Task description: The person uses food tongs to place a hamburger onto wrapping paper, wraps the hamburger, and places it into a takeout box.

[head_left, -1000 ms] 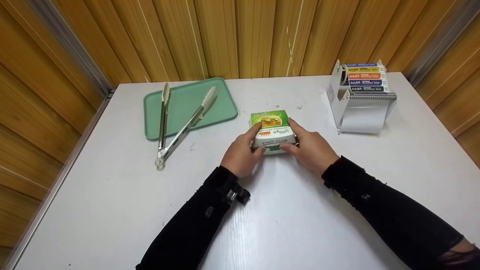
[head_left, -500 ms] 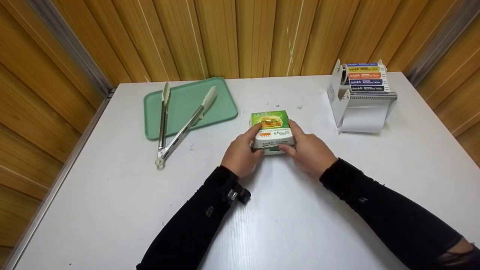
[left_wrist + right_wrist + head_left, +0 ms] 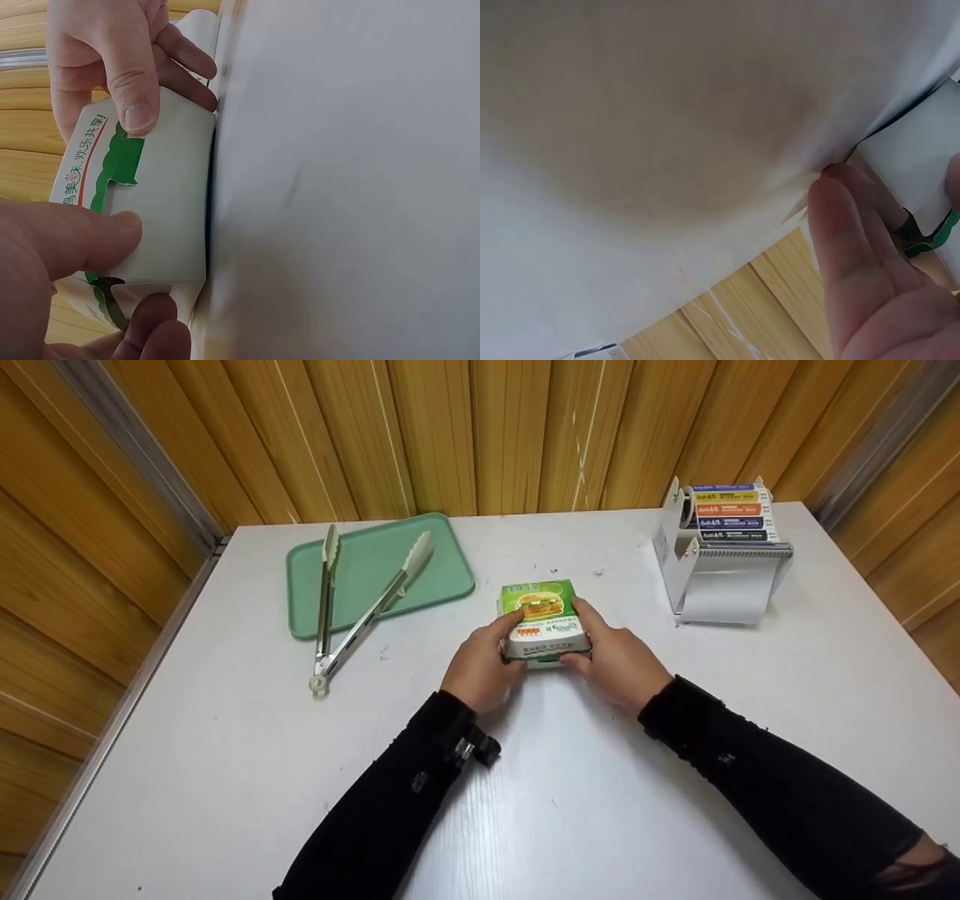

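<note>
A green and white burger box [image 3: 541, 619], with a burger picture on its lid, sits on the white table between both hands. My left hand [image 3: 480, 671] grips its left side, fingers over the lid edge and thumb at the lower front. Opposite it, my right hand [image 3: 622, 664] holds the right side, thumb low on the front. In the left wrist view, a green tab [image 3: 124, 159] overlaps the box's white front panel [image 3: 169, 202], with the right thumb pressing at its edge. The right wrist view shows the right hand's fingers [image 3: 840, 217] along the box side [image 3: 915, 150].
Metal tongs [image 3: 367, 622] with pale tips lie spread over a green tray [image 3: 375, 559] at the back left. A white dispenser [image 3: 724, 577] with several coloured label rolls stands at the back right. A wood-slat wall [image 3: 510, 435] borders the table [image 3: 225, 780].
My right hand has shifted slightly down and left along the box. The lid's front edge sits a little lower, and less of the green tab shows. The left hand stays nearly in place.
</note>
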Motion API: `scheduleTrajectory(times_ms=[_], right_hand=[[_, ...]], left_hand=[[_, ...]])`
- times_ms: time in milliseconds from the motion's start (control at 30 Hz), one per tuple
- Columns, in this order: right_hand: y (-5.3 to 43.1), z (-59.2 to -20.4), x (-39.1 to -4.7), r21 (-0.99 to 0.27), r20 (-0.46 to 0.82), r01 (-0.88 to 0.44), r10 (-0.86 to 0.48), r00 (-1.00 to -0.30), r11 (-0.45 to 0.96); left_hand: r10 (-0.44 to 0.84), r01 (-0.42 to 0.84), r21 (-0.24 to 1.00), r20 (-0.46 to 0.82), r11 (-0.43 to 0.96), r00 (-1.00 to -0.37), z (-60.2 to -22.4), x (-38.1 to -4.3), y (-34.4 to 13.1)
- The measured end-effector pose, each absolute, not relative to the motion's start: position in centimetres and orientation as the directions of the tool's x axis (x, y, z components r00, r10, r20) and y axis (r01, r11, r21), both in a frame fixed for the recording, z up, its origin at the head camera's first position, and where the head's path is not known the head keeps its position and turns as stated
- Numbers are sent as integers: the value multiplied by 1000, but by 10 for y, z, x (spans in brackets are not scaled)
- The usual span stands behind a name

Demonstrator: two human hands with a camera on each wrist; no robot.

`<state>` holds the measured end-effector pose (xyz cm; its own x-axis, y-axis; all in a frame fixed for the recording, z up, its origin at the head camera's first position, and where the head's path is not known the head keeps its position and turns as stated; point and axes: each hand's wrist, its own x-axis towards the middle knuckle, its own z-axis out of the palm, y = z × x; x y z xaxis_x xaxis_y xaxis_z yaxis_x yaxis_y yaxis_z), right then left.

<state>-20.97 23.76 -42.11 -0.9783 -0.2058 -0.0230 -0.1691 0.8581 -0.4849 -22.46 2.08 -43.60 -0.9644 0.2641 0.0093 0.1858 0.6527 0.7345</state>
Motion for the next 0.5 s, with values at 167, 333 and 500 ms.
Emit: scheduleTrajectory(times_ms=[167,333,500], right_hand=[[240,-421,-214,-536,-52,-134,-192,-980,833],[242,-420,-214,-568,-95,-100,-186,-978,817],[243,-419,-213,-596,-144,-71,-193,-971,800]], left_hand=[[269,202,720,23,664,-963,-436,-224,20],[266,195,730,18,655,-964,-436,-224,20],[269,191,734,12,651,-963,-436,-224,21]])
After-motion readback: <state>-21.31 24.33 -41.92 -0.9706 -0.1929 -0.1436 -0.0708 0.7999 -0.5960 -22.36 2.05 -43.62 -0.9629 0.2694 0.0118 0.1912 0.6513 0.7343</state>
